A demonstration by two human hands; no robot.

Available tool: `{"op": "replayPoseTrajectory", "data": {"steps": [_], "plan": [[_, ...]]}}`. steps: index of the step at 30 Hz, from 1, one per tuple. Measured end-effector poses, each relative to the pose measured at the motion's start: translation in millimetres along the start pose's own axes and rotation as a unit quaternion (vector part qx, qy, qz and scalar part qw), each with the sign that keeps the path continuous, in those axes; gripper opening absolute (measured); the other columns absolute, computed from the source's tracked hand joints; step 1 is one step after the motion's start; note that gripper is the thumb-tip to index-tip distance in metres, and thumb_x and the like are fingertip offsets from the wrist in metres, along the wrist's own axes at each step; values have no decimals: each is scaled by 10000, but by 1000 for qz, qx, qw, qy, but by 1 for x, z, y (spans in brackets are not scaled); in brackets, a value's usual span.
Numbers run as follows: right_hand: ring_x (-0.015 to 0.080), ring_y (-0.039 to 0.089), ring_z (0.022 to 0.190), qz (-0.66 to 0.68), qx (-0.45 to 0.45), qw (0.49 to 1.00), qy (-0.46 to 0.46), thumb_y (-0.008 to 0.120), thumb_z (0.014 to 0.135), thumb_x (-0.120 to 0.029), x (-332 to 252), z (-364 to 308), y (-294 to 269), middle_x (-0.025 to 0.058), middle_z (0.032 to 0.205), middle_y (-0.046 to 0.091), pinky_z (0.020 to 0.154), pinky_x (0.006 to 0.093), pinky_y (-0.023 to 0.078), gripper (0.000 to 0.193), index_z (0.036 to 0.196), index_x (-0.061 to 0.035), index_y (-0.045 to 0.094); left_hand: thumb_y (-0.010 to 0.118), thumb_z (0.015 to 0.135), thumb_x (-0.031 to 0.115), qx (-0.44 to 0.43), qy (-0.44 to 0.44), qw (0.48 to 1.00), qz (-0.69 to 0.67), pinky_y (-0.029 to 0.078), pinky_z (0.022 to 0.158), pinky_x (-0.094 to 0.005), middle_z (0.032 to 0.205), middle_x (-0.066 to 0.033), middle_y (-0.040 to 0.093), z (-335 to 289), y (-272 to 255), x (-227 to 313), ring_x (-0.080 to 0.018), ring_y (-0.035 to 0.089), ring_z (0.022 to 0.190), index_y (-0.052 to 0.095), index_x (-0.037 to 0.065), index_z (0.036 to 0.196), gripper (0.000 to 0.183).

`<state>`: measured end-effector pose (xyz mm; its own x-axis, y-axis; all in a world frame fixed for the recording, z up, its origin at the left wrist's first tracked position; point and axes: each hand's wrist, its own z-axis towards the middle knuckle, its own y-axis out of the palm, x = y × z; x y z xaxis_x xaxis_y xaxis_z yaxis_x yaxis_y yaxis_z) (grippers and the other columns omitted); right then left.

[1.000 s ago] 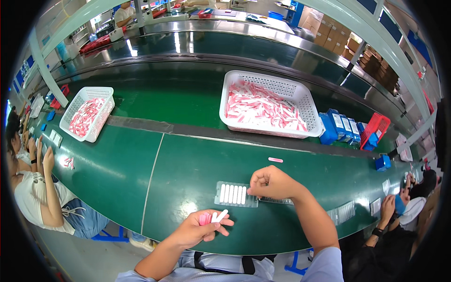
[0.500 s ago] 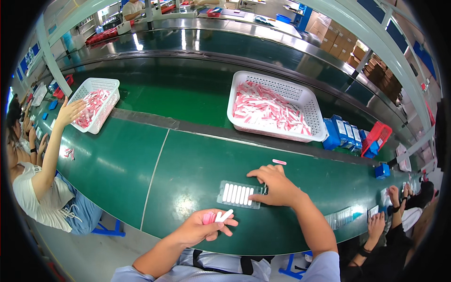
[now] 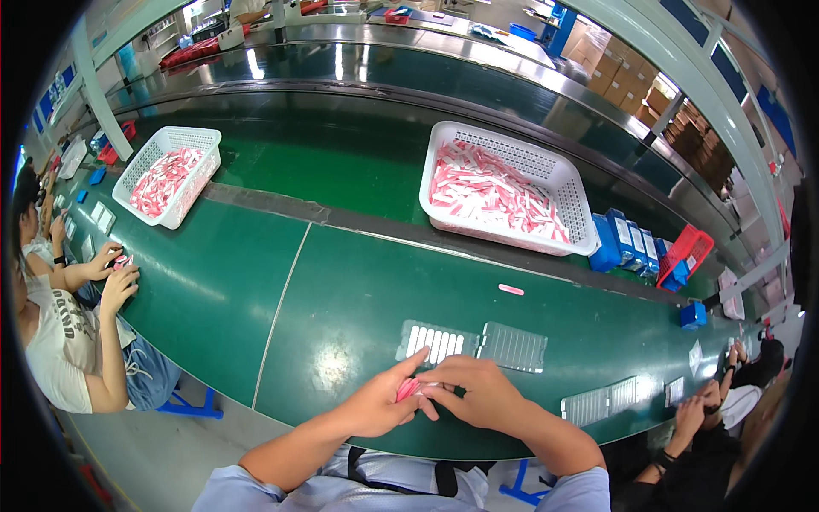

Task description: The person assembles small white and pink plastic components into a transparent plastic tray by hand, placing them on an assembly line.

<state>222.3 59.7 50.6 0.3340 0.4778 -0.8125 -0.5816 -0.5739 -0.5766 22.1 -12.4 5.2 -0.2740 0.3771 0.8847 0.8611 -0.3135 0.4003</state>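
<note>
My left hand is closed around a few small pink-and-white sticks, held low over the near edge of the table. My right hand meets it, thumb and fingers pinched at the sticks' ends; the fingers partly hide what they grip. Just beyond both hands lies a clear plastic case, opened flat. Its left half holds a row of several white sticks, partly covered by my left index finger. The ribbed right half shows no sticks. A single pink stick lies farther back on the green tabletop.
A white basket heaped with pink-and-white sticks stands beyond the case, and another basket is at the left. Blue boxes and a red basket sit at the right. More clear cases lie right. Co-workers' hands work at both sides.
My right hand has left the case and come to the sticks in my left hand, uncovering the case's right half. The left co-worker's hand has withdrawn from the basket to the table.
</note>
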Motion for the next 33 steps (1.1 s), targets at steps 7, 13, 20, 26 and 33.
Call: {"op": "replayPoseTrajectory", "data": {"steps": [7,13,20,26,33], "plan": [[216,640,715,-247,-2,953,-175,727,826,-136,11,-5,-29,46,836,688,595,327,480,191,1013,-110,756,518,1060,145,-32,-46,998,-18,405,560,-216,976,-93,717,4,-2,36,-75,542,660,494,1,1430,398],[182,604,718,-359,156,848,-359,757,769,-131,8,-8,-25,5,830,653,658,320,442,254,1016,-78,741,518,1056,154,-49,-32,998,0,402,527,-205,925,-74,722,6,-4,30,-61,551,615,647,1,1192,242],[119,621,766,124,119,982,75,792,842,-130,8,-14,-14,31,839,693,667,275,458,199,1014,-45,741,539,1043,131,79,37,994,70,432,524,-213,904,-59,732,6,8,28,-54,550,568,643,-10,1150,205],[91,613,741,168,186,962,108,766,894,-148,26,-8,-13,33,810,710,673,252,458,156,997,-31,767,538,1048,126,95,74,991,53,450,533,-209,956,-74,750,5,14,20,-60,572,577,643,-16,1157,208],[96,637,733,295,100,937,157,701,922,-50,40,-7,-56,56,805,719,630,251,490,92,961,17,750,546,1043,95,153,85,984,29,461,512,-220,950,-143,750,2,-9,9,-73,553,538,633,-69,1138,208]]}}
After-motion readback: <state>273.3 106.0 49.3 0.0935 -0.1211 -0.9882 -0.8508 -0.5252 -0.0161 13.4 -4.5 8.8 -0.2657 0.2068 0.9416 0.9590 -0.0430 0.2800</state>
